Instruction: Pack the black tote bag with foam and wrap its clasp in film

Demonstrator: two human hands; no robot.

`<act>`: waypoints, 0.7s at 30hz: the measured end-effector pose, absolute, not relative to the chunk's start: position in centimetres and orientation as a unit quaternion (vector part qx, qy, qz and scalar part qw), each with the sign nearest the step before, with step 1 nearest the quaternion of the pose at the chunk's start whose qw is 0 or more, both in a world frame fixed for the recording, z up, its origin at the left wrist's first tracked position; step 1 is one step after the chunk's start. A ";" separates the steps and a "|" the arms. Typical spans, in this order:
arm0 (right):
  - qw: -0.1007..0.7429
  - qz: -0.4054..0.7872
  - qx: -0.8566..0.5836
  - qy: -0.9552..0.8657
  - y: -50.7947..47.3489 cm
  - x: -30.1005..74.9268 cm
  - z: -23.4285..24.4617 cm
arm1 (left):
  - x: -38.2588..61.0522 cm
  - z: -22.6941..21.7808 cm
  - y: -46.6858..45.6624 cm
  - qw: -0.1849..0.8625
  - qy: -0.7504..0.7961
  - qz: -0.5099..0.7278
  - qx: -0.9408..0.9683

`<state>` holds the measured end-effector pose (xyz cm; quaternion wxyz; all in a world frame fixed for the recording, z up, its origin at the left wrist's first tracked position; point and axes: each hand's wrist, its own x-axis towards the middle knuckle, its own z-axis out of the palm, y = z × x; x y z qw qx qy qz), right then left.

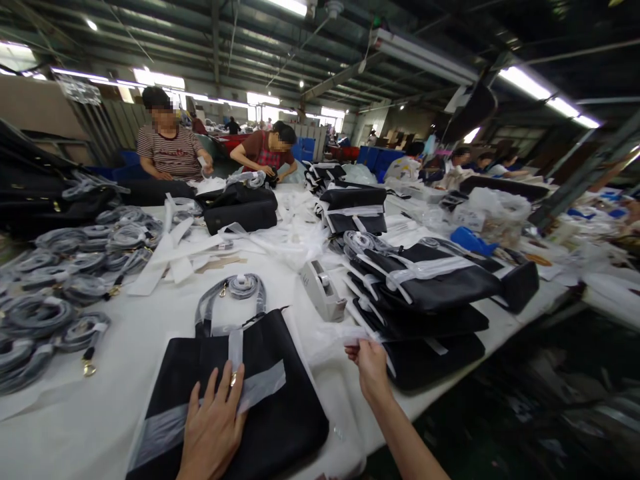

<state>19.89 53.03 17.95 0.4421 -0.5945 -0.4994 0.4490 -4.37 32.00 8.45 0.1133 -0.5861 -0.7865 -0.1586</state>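
Observation:
A black handbag (285,413) lies flat on the white table in front of me, with pale wrapping strips (265,387) across its front. My left hand (213,423) rests on the bag with fingers spread, touching the strips. Above the bag's top edge sit its wrapped handle and a coiled strap (243,287). To the right, my right hand (371,370) pinches a thin, translucent white sheet (333,335) beside a stack of black bags (440,287). A grey tape dispenser (323,291) stands just beyond that sheet.
Wrapped coiled straps (37,317) with gold clasps cover the table's left side. Black bags (240,210) and white paper strips (165,257) lie further back. Two people work across the table. A blue item (473,241) and plastic bags (495,210) are at the right.

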 end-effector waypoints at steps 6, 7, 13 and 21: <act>0.398 0.325 -0.558 -0.652 53.1 18.8 23.8 | -4.3 9.4 32.1 0.099 -0.789 -0.170 -0.582; 0.389 0.281 -0.543 -0.688 53.0 18.1 24.7 | -4.3 9.6 32.1 0.094 -0.790 -0.171 -0.582; 0.319 0.105 -0.380 -0.862 52.1 13.0 28.9 | -4.4 10.4 32.2 0.075 -0.797 -0.170 -0.575; 0.107 0.519 -0.239 -0.814 47.4 8.6 28.4 | -5.0 11.5 32.2 0.067 -0.800 -0.167 -0.572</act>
